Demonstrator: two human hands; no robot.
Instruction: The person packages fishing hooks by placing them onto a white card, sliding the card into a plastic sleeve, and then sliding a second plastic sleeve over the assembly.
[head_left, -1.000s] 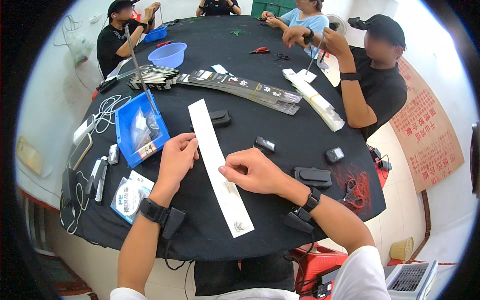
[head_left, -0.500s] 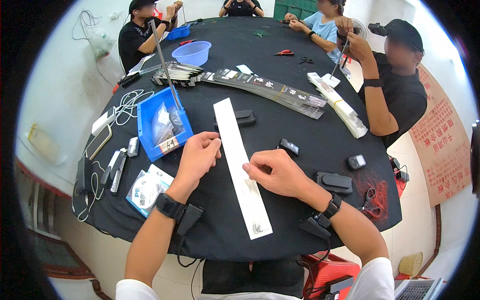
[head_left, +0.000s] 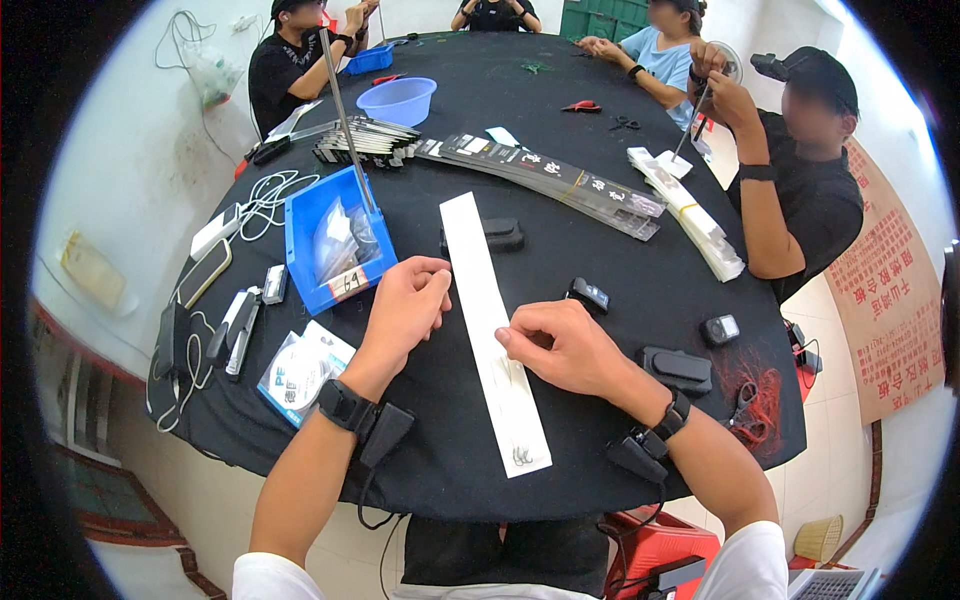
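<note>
A long white card strip [head_left: 478, 275] runs through the centre of the frame, with small dark hooks [head_left: 522, 456] at its lower end. The left hand [head_left: 408, 308], beside the strip's left edge, has its fingers curled and thumb near the forefinger; the right hand [head_left: 562, 345], over the right edge, is similarly bent, its thumb close to the forefinger. Whether either grips anything cannot be told. At centre left, a blue bin [head_left: 322, 298] bears a pale label [head_left: 350, 283] with dark handwriting and contains clear plastic bags [head_left: 335, 245] and a leaning metal rod [head_left: 345, 120]. Below it, a white-and-blue packet [head_left: 300, 375] carries printed lettering. At upper centre, black packaging sleeves [head_left: 520, 165] show white characters, near a lilac basin [head_left: 405, 113]. At right, a brown sheet [head_left: 890, 300] bears red characters.
</note>
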